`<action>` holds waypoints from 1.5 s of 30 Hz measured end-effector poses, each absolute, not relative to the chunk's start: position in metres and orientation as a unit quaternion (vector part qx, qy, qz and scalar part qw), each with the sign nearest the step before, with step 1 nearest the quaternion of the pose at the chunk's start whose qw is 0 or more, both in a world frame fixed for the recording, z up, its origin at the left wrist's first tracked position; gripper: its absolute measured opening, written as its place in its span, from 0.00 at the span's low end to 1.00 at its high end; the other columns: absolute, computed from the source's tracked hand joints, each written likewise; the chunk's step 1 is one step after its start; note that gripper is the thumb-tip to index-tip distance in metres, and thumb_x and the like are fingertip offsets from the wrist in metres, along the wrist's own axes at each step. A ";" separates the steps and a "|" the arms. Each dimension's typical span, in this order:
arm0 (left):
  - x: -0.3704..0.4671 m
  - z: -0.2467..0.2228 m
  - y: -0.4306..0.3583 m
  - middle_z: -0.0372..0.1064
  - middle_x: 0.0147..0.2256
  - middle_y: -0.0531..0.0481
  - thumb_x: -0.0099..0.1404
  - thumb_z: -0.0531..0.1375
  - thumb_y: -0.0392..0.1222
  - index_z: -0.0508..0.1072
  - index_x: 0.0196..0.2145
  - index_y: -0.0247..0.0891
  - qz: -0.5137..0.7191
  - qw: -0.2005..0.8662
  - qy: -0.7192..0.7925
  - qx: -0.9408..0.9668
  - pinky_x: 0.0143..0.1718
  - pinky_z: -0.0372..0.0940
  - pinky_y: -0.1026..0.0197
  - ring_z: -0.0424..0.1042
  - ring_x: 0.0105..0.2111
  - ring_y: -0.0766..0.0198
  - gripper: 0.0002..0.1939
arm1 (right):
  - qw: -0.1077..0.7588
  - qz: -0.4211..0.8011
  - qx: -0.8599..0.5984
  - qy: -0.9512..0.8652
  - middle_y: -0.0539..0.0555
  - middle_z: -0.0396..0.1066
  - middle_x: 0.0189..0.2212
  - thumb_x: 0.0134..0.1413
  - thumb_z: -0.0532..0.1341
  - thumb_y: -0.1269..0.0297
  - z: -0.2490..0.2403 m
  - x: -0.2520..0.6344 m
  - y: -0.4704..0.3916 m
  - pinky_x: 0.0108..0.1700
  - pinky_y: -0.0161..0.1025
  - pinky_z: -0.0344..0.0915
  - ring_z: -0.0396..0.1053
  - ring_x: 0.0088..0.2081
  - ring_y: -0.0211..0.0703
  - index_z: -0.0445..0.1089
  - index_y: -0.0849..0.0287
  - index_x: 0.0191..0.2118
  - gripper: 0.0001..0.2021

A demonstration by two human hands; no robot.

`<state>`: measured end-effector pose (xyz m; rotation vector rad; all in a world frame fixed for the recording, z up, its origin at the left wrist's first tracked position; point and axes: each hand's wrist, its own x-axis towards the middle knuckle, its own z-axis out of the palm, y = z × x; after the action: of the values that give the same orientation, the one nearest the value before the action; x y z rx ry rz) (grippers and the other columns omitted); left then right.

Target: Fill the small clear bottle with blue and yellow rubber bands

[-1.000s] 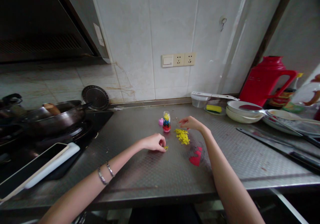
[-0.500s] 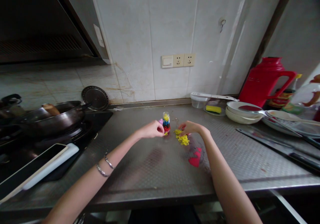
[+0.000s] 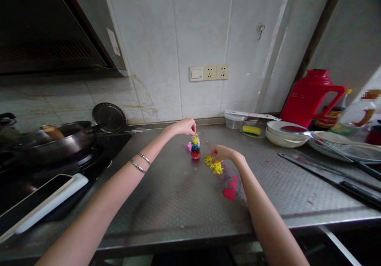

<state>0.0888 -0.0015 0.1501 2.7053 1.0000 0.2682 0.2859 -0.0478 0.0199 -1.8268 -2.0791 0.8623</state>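
A small clear jar (image 3: pixel 195 150) stands upright on the metal counter, filled in layers of red, black, blue and yellow pieces. Above its mouth is my left hand (image 3: pixel 188 127), fingers pinched on a yellow band (image 3: pixel 196 134). Beside the jar, on its left, sits a small pink object (image 3: pixel 188 146). To the right lies a loose pile of yellow bands (image 3: pixel 216 167). My right hand (image 3: pixel 222 153) is at the pile's upper edge, fingers bent down; its fingertips are too small to make out. A clear bag with a red print (image 3: pixel 230 190) lies nearer me.
On the left are a pan (image 3: pixel 68 139) on the stove and a phone on a white holder (image 3: pixel 56 200). At right stand bowls (image 3: pixel 285 137), a yellow sponge (image 3: pixel 251 130), a red flask (image 3: pixel 309 97) and a long knife (image 3: pixel 312 171).
My left hand has risen from beside the jar to above its mouth, uncovering the pink object. My right hand stays at the yellow pile. The view has shifted slightly.
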 end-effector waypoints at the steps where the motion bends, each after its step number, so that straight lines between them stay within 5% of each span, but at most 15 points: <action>1: 0.089 0.150 -0.001 0.70 0.20 0.50 0.45 0.58 0.31 0.75 0.24 0.32 0.085 0.122 0.344 0.927 0.23 0.54 0.68 0.62 0.19 0.71 0.07 | 0.121 0.293 -0.627 -0.712 0.52 0.72 0.22 0.30 0.65 0.71 0.020 0.286 -0.048 0.20 0.29 0.61 0.65 0.20 0.35 0.73 0.62 0.33 0.16; 8: 0.081 0.152 0.005 0.69 0.23 0.48 0.48 0.60 0.37 0.75 0.27 0.30 0.103 0.153 0.320 0.929 0.26 0.56 0.66 0.64 0.23 0.68 0.09 | 0.101 0.262 -0.628 -0.726 0.52 0.72 0.23 0.30 0.66 0.70 0.021 0.286 -0.047 0.21 0.29 0.60 0.66 0.22 0.36 0.74 0.61 0.32 0.14; 13: 0.071 0.127 0.004 0.68 0.36 0.43 0.47 0.63 0.46 0.69 0.43 0.29 0.244 0.218 0.297 0.897 0.35 0.60 0.63 0.65 0.34 0.64 0.27 | 0.090 0.218 -0.624 -0.745 0.51 0.73 0.25 0.30 0.66 0.68 0.019 0.286 -0.043 0.23 0.28 0.59 0.68 0.26 0.37 0.74 0.59 0.29 0.11; 18: 0.072 0.073 0.001 0.61 0.45 0.37 0.44 0.66 0.44 0.58 0.52 0.30 0.316 0.324 0.318 0.833 0.42 0.60 0.59 0.62 0.44 0.60 0.39 | 0.092 0.216 -0.629 -0.741 0.52 0.73 0.26 0.30 0.66 0.68 0.016 0.286 -0.041 0.24 0.29 0.60 0.68 0.26 0.38 0.75 0.60 0.29 0.12; 23: 0.081 0.033 -0.002 0.59 0.46 0.40 0.43 0.67 0.42 0.50 0.56 0.35 0.375 0.410 0.326 0.765 0.43 0.60 0.57 0.63 0.42 0.62 0.46 | 0.076 0.211 -0.626 -0.747 0.53 0.74 0.27 0.32 0.65 0.68 0.019 0.283 -0.043 0.25 0.29 0.60 0.69 0.28 0.39 0.75 0.61 0.32 0.13; 29: 0.086 0.015 -0.005 0.63 0.42 0.44 0.43 0.67 0.41 0.54 0.53 0.34 0.402 0.418 0.323 0.748 0.43 0.60 0.58 0.65 0.38 0.64 0.41 | 0.078 0.207 -0.630 -0.744 0.55 0.74 0.29 0.34 0.63 0.70 0.028 0.280 -0.048 0.25 0.28 0.60 0.69 0.29 0.39 0.74 0.63 0.33 0.13; 37: 0.082 0.001 -0.010 0.66 0.27 0.51 0.51 0.61 0.45 0.64 0.34 0.31 0.361 0.410 0.321 0.774 0.32 0.62 0.63 0.65 0.27 0.67 0.17 | 0.193 0.284 -0.593 -0.728 0.52 0.72 0.22 0.36 0.61 0.69 0.030 0.288 -0.050 0.25 0.28 0.62 0.68 0.26 0.37 0.73 0.65 0.29 0.09; 45: 0.080 -0.005 -0.007 0.66 0.25 0.51 0.52 0.60 0.46 0.64 0.31 0.32 0.368 0.425 0.299 0.771 0.32 0.61 0.64 0.65 0.26 0.68 0.15 | 0.300 0.441 -0.530 -0.660 0.54 0.71 0.24 0.37 0.63 0.67 0.037 0.290 -0.056 0.28 0.32 0.69 0.70 0.27 0.39 0.71 0.67 0.31 0.11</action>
<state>0.0802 -0.0069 -0.0054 1.9286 0.7473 0.9191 0.2897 -0.0557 0.0365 -1.4067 -1.7512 1.1703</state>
